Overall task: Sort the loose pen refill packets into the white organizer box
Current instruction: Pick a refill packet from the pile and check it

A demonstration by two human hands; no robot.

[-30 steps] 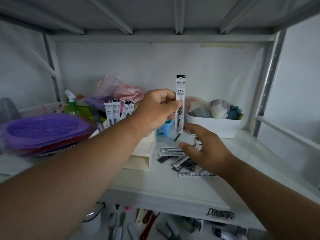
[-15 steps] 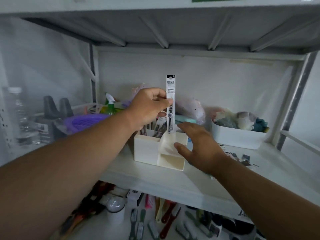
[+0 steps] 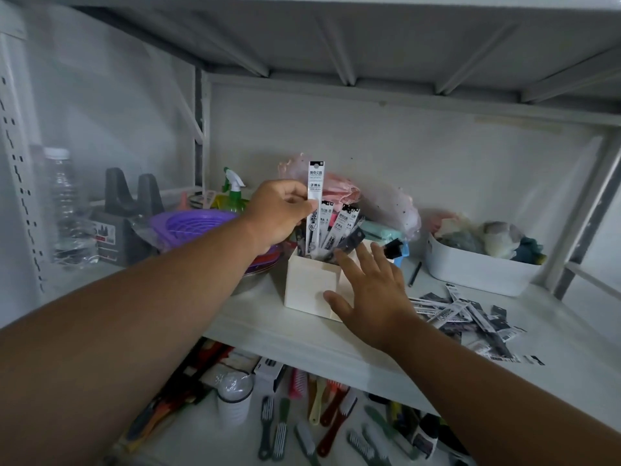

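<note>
From the head view, we see the left hand (image 3: 280, 213) pinching one refill packet (image 3: 315, 193) between thumb and curled fingers. The packet stands upright, its long axis vertical, its lower end already down among the packets (image 3: 339, 227) standing in the white organizer box (image 3: 304, 287). The move we judge comes next is straight down, since the box opening lies directly below the fingers. The right hand (image 3: 373, 290) is spread flat, holding nothing, and seems to rest against the box's front corner, though contact is hard to confirm. The loose packets (image 3: 470, 317) lie scattered on the shelf (image 3: 302, 341) just right of that hand, nearer it than the left.
</note>
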